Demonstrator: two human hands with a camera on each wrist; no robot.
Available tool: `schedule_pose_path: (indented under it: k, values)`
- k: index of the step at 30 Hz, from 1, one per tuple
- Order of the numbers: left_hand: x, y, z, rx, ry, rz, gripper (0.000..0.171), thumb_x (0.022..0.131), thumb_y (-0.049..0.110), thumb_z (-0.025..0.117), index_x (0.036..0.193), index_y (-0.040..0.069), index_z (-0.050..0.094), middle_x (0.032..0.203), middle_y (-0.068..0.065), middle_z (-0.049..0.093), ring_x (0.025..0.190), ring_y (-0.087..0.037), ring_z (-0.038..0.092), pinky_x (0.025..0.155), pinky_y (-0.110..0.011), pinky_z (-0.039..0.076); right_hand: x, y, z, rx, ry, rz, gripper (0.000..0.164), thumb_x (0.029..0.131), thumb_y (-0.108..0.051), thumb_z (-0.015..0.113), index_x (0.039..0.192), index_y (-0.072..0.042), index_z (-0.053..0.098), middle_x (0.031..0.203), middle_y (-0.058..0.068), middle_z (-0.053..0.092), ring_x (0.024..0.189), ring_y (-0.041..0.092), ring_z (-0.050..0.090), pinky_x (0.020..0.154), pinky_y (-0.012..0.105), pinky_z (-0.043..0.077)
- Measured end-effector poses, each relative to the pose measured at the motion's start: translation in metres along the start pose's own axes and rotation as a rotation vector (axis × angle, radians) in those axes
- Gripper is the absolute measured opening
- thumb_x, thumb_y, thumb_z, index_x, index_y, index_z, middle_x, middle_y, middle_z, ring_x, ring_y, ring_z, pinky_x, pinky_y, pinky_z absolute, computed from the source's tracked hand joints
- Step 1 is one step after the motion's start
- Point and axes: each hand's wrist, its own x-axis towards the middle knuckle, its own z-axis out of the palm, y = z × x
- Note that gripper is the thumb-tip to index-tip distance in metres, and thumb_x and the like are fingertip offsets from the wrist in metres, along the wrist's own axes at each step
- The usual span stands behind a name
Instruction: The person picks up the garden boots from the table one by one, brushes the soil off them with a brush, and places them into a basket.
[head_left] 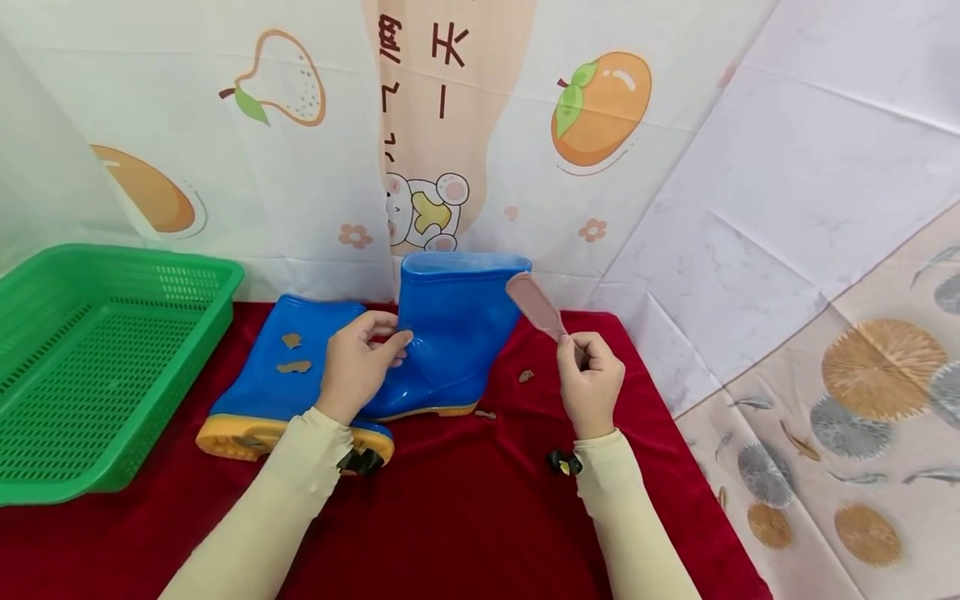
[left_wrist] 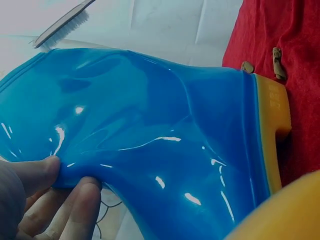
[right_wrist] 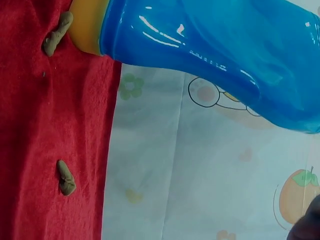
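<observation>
Boots [head_left: 457, 342]: two, one in left grip [head_left: 358, 360]; one brush [head_left: 536, 303], right grip [head_left: 591, 383]

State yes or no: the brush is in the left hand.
No, the right hand grips the brush, while the left hand pinches the upright blue boot.

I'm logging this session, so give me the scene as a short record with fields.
Left hand: the left hand pinches the upright blue boot on its toe side
Right hand: the right hand grips a pink brush by its handle
Brush contact: brush head near the boot's top; touching or not is unclear
Second boot: the other blue boot lies on its side, with brown pieces on it
Surface: red cloth, with more brown bits
Container: green basket, far left
</observation>
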Motion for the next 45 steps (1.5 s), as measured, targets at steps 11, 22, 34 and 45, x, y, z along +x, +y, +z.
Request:
schedule_pose_path:
  k: [11,22,34,45]
  values:
    - [0.001,-0.002,-0.002,-0.013,0.029,0.031,0.026,0.097,0.018,0.075,0.116,0.003,0.068,0.107,-0.014,0.076,0.078,-0.022,0.076,0.070,-0.023,0.061,0.007,0.003,-0.005,-0.227,-0.121,0.342,0.019,0.101,-0.014,0.060,0.084,-0.007,0.064,0.060,-0.001,0.048,0.052,0.010,0.043,0.049,0.024,0.034]
    - [0.001,0.004,0.004,-0.056,0.069,0.081,0.024,0.096,0.018,0.076,0.114,0.003,0.070,0.102,-0.012,0.076,0.075,-0.017,0.075,0.072,-0.022,0.060,0.004,0.004,-0.009,-0.371,-0.256,0.416,0.013,0.098,-0.021,0.064,0.096,-0.010,0.071,0.069,0.007,0.059,0.066,0.022,0.051,0.059,0.035,0.042]
    - [0.002,0.025,-0.001,-0.166,0.183,0.180,0.020,0.096,0.008,0.074,0.110,-0.004,0.068,0.100,-0.020,0.074,0.070,-0.006,0.072,0.072,-0.023,0.061,0.004,-0.003,-0.005,-0.292,-0.248,0.374,0.009,0.098,-0.018,0.066,0.095,-0.011,0.070,0.067,0.004,0.055,0.058,0.017,0.047,0.051,0.029,0.039]
    - [0.011,0.049,-0.022,-0.193,0.219,0.247,0.020,0.097,0.007,0.072,0.111,-0.005,0.067,0.102,-0.018,0.073,0.070,-0.008,0.073,0.072,-0.024,0.061,0.001,-0.019,-0.001,-0.242,-0.266,0.339,0.009,0.099,-0.015,0.065,0.095,-0.008,0.069,0.068,0.004,0.056,0.056,0.014,0.044,0.050,0.025,0.036]
